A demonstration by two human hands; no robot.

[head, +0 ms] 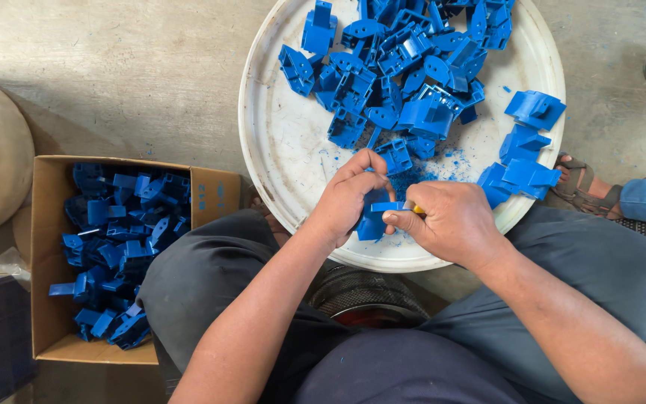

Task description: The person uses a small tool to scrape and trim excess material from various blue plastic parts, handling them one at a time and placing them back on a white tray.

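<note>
Lap and dark trousers (211, 299) nearest. Left hand (349, 198) curled round blue plastic part (374, 218), at near rim of round white tray (278, 142). Right hand (450, 221) touched part from right, pinching small yellow-tipped tool (416, 209). Part's long axis unclear.

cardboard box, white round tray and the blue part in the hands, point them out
cardboard box (207, 196), head view, on its bare right flap.
white round tray (278, 142), head view, on the bare left part of its surface.
blue part (371, 224), head view, on its lower body between the two hands.
</note>
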